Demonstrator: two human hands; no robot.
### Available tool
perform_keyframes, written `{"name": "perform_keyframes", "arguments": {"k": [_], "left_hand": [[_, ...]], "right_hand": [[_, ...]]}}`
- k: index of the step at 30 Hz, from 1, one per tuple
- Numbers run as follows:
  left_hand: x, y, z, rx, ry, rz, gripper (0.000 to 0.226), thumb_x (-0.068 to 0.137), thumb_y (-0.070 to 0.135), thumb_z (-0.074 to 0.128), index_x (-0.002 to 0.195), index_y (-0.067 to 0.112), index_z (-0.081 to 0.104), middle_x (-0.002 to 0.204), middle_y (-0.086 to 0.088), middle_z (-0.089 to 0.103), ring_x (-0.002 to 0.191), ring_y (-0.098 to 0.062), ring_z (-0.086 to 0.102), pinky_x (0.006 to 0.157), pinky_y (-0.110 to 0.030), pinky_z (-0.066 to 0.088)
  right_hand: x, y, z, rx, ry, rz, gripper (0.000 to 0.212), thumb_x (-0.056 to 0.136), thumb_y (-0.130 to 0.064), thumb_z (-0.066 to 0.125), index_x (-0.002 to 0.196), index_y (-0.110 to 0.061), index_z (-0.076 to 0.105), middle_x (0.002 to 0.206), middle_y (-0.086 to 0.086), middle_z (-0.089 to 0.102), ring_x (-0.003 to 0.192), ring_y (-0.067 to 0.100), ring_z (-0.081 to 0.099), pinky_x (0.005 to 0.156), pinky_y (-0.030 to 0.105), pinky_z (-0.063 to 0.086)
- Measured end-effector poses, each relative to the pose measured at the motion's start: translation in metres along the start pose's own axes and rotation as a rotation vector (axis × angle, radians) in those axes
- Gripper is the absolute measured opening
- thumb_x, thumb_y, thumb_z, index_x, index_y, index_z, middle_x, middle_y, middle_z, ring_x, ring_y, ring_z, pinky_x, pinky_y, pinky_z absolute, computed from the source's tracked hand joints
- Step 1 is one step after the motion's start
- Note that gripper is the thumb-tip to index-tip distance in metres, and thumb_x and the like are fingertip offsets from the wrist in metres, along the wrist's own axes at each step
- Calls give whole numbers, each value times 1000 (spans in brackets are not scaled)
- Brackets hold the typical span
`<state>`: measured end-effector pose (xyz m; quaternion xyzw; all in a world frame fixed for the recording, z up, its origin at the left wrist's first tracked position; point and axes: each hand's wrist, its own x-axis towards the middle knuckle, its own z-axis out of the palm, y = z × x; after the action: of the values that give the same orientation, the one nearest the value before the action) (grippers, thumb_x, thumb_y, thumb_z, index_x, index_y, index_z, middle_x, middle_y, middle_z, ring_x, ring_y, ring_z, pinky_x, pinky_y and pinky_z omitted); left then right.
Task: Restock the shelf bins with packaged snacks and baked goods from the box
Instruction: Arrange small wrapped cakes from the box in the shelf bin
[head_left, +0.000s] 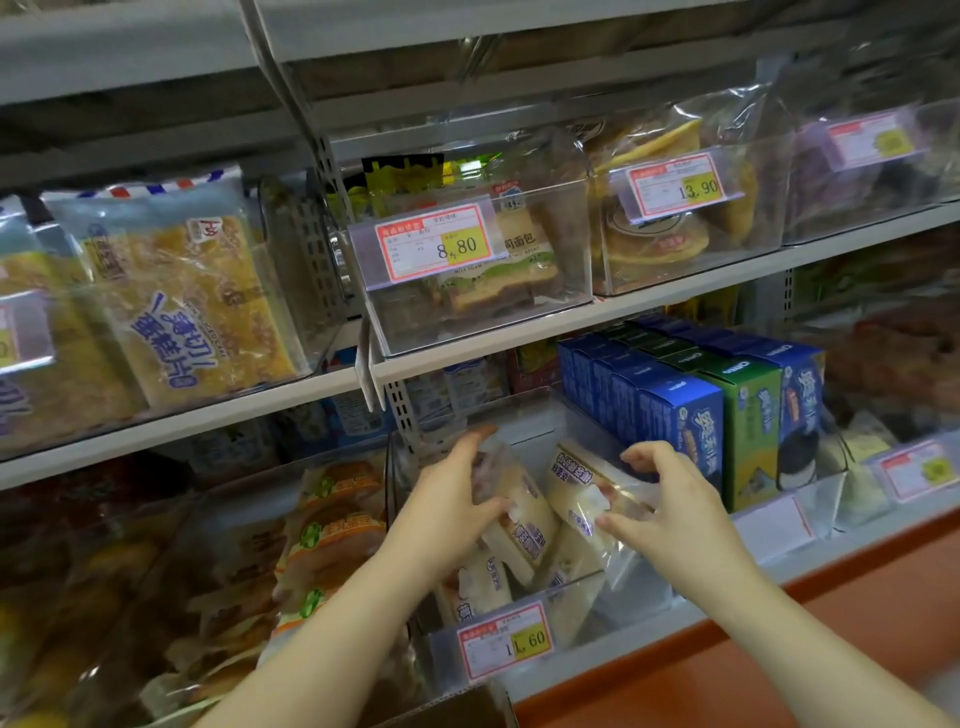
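Observation:
Both hands reach into a clear plastic bin (644, 603) on the lower shelf, the one tagged 1.60. My left hand (457, 499) grips a pale cream bread packet (519, 525) with purple print by its upper left side. My right hand (670, 504) pinches the clear wrapper of a second, similar packet (576, 483) that leans against the first. More of the same packets (483, 582) lie lower in the bin. A brown cardboard edge, apparently the box (457, 709), shows at the bottom of the view.
Blue and green cookie cartons (691, 410) stand just right of the bin. Orange-labelled buns (332, 525) fill the bin on the left. Above are bins of sandwich bread (498, 270), round cakes (670, 228) and sliced cake (192, 306). An orange ledge (779, 649) runs below the shelf.

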<state>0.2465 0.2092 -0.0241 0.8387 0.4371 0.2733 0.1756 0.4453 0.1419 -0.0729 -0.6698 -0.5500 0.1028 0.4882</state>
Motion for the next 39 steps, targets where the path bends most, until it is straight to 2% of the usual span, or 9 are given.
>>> {"name": "perform_keyframes", "arguments": {"k": [3, 6, 13, 16, 22, 26, 31, 35, 39], "left_hand": [[-9, 5, 1, 78, -30, 140, 71, 88, 19, 66, 142, 45, 27, 138, 16, 48, 119, 9, 43, 104, -19, 39], [-24, 3, 0, 17, 44, 246, 67, 90, 13, 63, 127, 59, 30, 126, 34, 45, 119, 16, 42, 103, -18, 41], [-47, -8, -22, -228, 200, 177, 59, 89, 7, 62, 119, 55, 45, 113, 27, 58, 107, 12, 55, 79, -17, 54], [-46, -13, -34, -122, 105, 136, 58, 90, 10, 61, 115, 59, 41, 110, 31, 54, 105, 18, 51, 78, -8, 49], [-39, -10, -33, 186, -134, 166, 55, 92, 21, 60, 126, 57, 35, 123, 31, 47, 115, 14, 42, 89, -2, 38], [-34, -7, -22, 330, -250, 189, 54, 95, 24, 57, 141, 44, 37, 135, 15, 47, 116, -1, 48, 99, -21, 42], [-41, -18, -12, 592, -245, 192, 51, 100, 38, 42, 147, 38, 25, 146, 12, 37, 133, -11, 33, 115, -35, 23], [-54, -27, -7, 661, -258, 138, 53, 102, 43, 29, 151, 37, 9, 157, 14, 19, 144, -10, 17, 119, -41, 2], [-56, -35, -2, 621, -133, 5, 53, 100, 50, 30, 147, 37, 11, 147, 9, 43, 139, -10, 34, 118, -43, 1]], "right_hand": [[-2, 1, -1, -109, -108, 86, 73, 76, -36, 77, 136, -22, 39, 127, 3, 52, 108, 18, 55, 78, 21, 39], [-3, 5, -7, -162, -88, 97, 64, 76, -42, 75, 131, -19, 51, 121, 1, 61, 99, 14, 58, 74, 22, 45], [-4, 1, -8, 26, 97, -38, 51, 77, -15, 78, 122, -22, 55, 105, -3, 59, 77, 5, 48, 64, 14, 36], [-6, -4, -1, 3, 84, -83, 61, 79, -13, 76, 132, -22, 47, 117, -4, 54, 101, 9, 48, 83, 20, 39], [-4, -4, 11, -213, 62, -128, 64, 79, -22, 75, 136, -20, 45, 125, 2, 50, 108, 21, 54, 83, 29, 45], [-12, -25, 15, -249, 220, -481, 48, 75, -16, 73, 121, -11, 60, 114, 4, 59, 104, 20, 53, 86, 32, 44], [-29, -40, 36, -78, -263, -451, 49, 91, -25, 58, 138, -32, 44, 123, -22, 46, 111, -6, 47, 99, 17, 42], [-28, -38, 52, -72, -316, -428, 54, 92, -27, 59, 142, -32, 40, 133, -19, 45, 117, -1, 46, 102, 20, 40], [-22, -40, 57, -50, -353, -323, 55, 89, -27, 64, 140, -31, 43, 127, -11, 55, 114, 6, 53, 99, 29, 46]]}}
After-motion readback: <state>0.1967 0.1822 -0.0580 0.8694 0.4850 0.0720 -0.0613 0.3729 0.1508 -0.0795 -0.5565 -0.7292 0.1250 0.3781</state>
